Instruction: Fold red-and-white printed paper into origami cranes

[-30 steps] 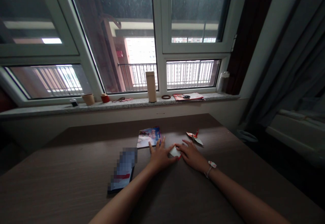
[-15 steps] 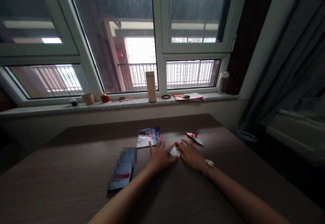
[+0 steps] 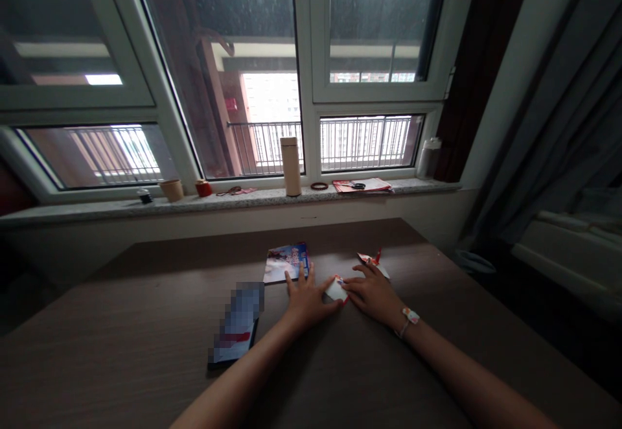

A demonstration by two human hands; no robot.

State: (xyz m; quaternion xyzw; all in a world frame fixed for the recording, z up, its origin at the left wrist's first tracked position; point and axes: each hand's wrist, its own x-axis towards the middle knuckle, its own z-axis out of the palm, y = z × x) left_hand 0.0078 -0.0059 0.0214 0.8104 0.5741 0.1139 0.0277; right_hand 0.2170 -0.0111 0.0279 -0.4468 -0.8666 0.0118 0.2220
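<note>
A small folded piece of white paper (image 3: pixel 336 291) with red edges lies flat on the brown table between my hands. My left hand (image 3: pixel 309 299) is open, its fingers spread, with thumb and forefinger touching the paper's left and lower edges. From the other side my right hand (image 3: pixel 375 294) rests its fingertips on the paper's right edge, fingers stretched out. Just beyond the right hand stands a red and white paper crane (image 3: pixel 375 260), partly hidden by the fingers. A picture-covered packet (image 3: pixel 286 263) lies beyond my left fingertips.
A phone (image 3: pixel 236 328) with a blurred-out screen lies left of my left forearm. On the windowsill stand a beige flask (image 3: pixel 291 167), a paper cup (image 3: pixel 172 190), a red spool-like item (image 3: pixel 203 188), scissors (image 3: pixel 357 186) on red-and-white papers (image 3: pixel 376 185) and a clear bottle (image 3: pixel 428 158).
My right hand has slid a little to the right, uncovering more of the folded paper and covering part of the crane. My left hand stays in place on the paper.
</note>
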